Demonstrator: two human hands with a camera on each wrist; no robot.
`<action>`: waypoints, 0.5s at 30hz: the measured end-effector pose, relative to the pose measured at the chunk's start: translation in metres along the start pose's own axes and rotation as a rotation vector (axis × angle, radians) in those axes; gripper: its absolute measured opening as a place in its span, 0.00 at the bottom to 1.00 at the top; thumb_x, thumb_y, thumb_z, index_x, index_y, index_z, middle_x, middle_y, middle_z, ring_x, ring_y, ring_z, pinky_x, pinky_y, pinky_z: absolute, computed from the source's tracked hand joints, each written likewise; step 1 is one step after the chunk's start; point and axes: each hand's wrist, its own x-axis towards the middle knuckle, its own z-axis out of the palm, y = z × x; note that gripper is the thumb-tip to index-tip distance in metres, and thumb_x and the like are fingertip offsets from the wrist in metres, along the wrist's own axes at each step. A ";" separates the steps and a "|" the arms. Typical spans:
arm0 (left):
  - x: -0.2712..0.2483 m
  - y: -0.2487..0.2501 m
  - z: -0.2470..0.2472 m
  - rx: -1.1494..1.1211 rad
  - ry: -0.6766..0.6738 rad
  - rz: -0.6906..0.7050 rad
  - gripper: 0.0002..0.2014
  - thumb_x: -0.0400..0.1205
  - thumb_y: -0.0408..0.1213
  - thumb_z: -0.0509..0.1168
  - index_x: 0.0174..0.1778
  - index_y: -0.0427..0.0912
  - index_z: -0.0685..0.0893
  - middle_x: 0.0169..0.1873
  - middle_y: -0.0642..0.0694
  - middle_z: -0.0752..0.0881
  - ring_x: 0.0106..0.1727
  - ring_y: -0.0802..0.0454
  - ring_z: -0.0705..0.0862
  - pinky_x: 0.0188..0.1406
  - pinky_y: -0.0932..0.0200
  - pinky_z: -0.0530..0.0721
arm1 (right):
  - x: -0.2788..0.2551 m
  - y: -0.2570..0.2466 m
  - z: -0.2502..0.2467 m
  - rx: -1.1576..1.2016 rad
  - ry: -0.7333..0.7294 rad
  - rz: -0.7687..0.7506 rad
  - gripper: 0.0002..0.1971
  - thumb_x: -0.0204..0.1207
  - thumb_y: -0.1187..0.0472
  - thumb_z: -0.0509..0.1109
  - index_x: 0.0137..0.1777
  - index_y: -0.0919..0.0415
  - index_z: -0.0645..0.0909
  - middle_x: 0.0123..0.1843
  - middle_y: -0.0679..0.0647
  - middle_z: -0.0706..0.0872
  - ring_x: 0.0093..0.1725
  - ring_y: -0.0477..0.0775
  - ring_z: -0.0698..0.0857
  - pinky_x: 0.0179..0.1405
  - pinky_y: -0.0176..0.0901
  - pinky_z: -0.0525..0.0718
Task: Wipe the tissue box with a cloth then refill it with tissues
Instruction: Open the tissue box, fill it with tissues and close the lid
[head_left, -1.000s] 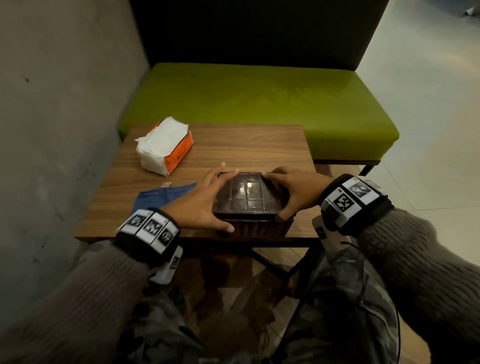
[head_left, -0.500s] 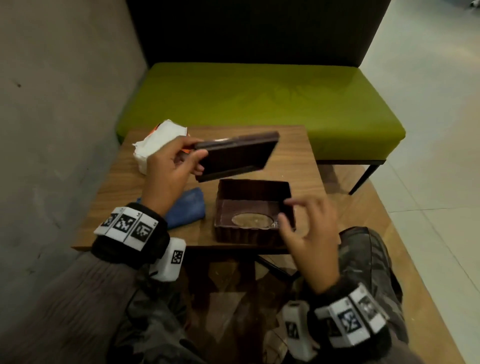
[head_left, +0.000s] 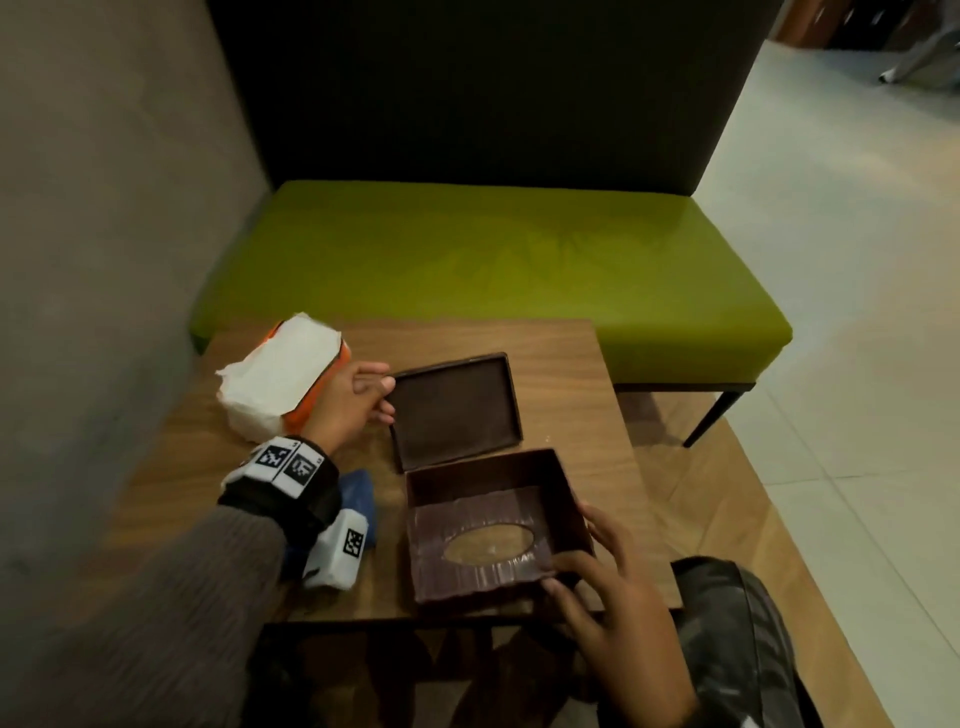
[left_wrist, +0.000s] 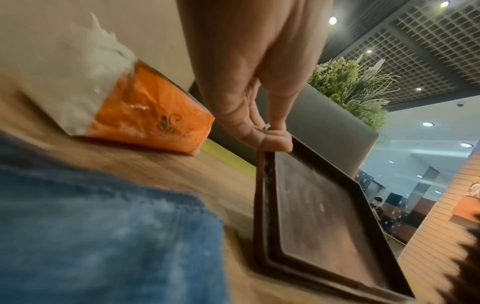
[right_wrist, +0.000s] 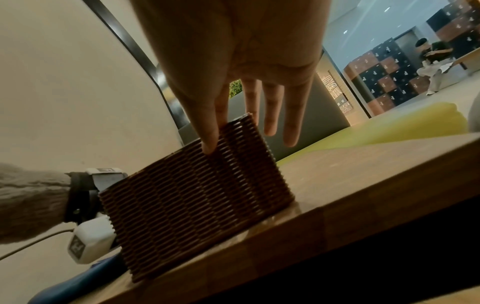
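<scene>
The brown tissue box stands open at the table's near edge, an oval slot in its bottom; its woven side fills the right wrist view. Its flat lid lies just behind it, inner face up. My left hand pinches the lid's left edge, thumb and finger meeting at the lid corner. My right hand has straight fingers touching the box's near right corner. A white and orange tissue pack sits at the far left. The blue cloth lies partly under my left wrist.
The small wooden table stands between a grey wall on the left and a green bench behind. Pale floor tiles spread to the right. My knees are under the table's near edge.
The left hand lifted the lid off the box, swung it up and back, and set it on the table behind the box. The right hand let go, then came back to the box's corner.
</scene>
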 end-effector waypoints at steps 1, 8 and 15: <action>0.004 0.000 0.004 -0.012 -0.016 -0.011 0.14 0.82 0.23 0.61 0.63 0.25 0.74 0.28 0.38 0.78 0.19 0.61 0.82 0.20 0.67 0.83 | 0.002 0.002 -0.001 0.009 0.019 -0.021 0.06 0.71 0.53 0.77 0.46 0.41 0.85 0.75 0.31 0.64 0.74 0.44 0.71 0.62 0.23 0.67; 0.014 0.004 0.004 -0.046 -0.083 -0.109 0.18 0.80 0.18 0.60 0.66 0.26 0.74 0.39 0.42 0.80 0.31 0.54 0.83 0.25 0.66 0.85 | 0.016 -0.001 -0.006 0.001 0.089 -0.102 0.10 0.76 0.35 0.62 0.46 0.37 0.78 0.65 0.52 0.80 0.60 0.46 0.81 0.66 0.20 0.68; 0.031 0.037 -0.071 0.709 0.196 0.245 0.06 0.78 0.32 0.65 0.41 0.47 0.84 0.38 0.48 0.84 0.41 0.48 0.82 0.38 0.62 0.72 | 0.046 -0.030 0.020 0.281 0.327 0.226 0.11 0.67 0.60 0.64 0.39 0.40 0.81 0.56 0.63 0.89 0.54 0.62 0.84 0.61 0.31 0.71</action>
